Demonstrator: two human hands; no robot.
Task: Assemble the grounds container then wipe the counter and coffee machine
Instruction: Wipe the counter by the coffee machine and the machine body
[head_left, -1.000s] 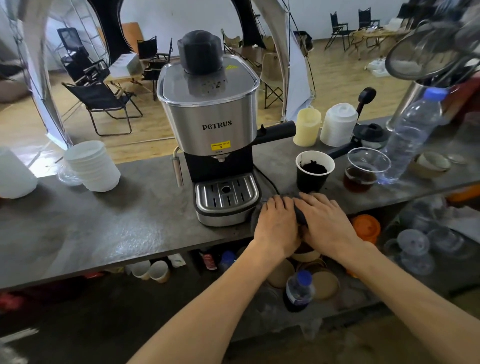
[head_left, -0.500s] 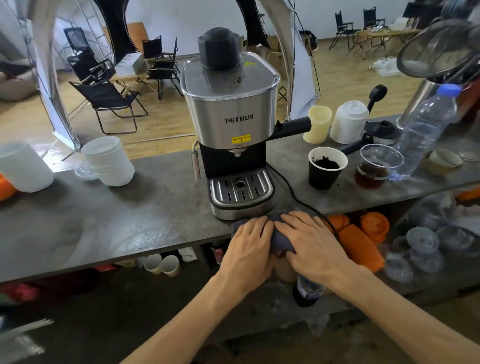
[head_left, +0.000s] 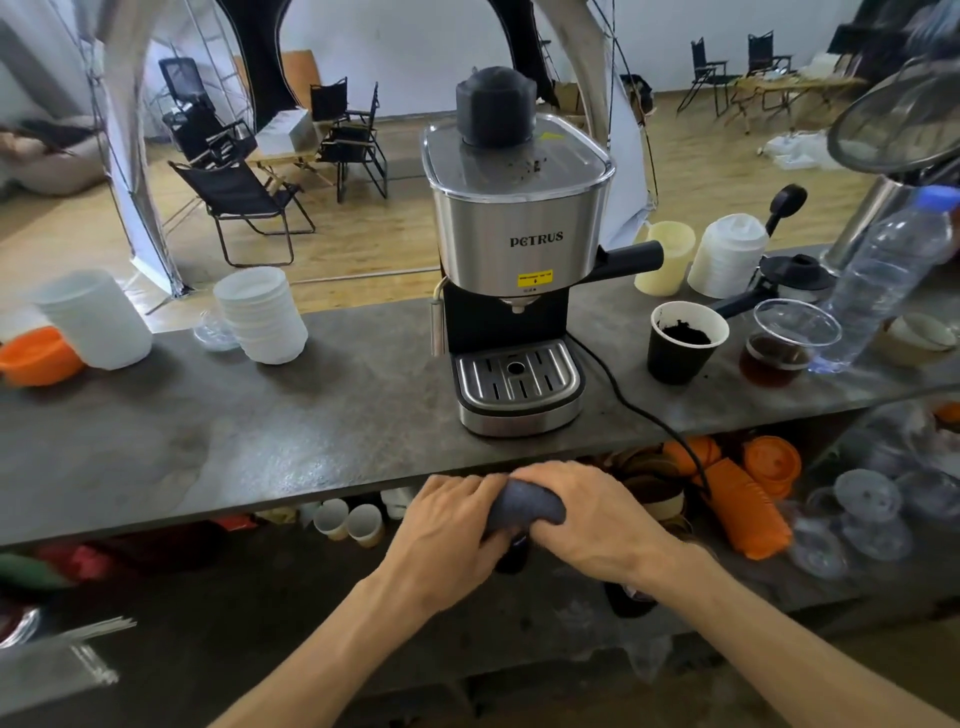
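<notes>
1. The coffee machine (head_left: 514, 270) read "PETRUS" on its steel front, above a small yellow sticker too small to read.
2. Both hands held a dark cloth (head_left: 524, 506) just off the counter's (head_left: 208, 441) near edge, in front of the machine: left hand (head_left: 452, 525) and right hand (head_left: 587, 519) each had fingers curled round it.
3. The counter lay bare left of the machine, out to the stacked white bowls (head_left: 262, 317).
4. The cord (head_left: 644, 410) ran from the machine's right side over the near edge.
5. To the right stood a black cup (head_left: 683, 343) of grounds, a clear cup (head_left: 784, 343) of dark liquid and a water bottle (head_left: 883, 275).
</notes>
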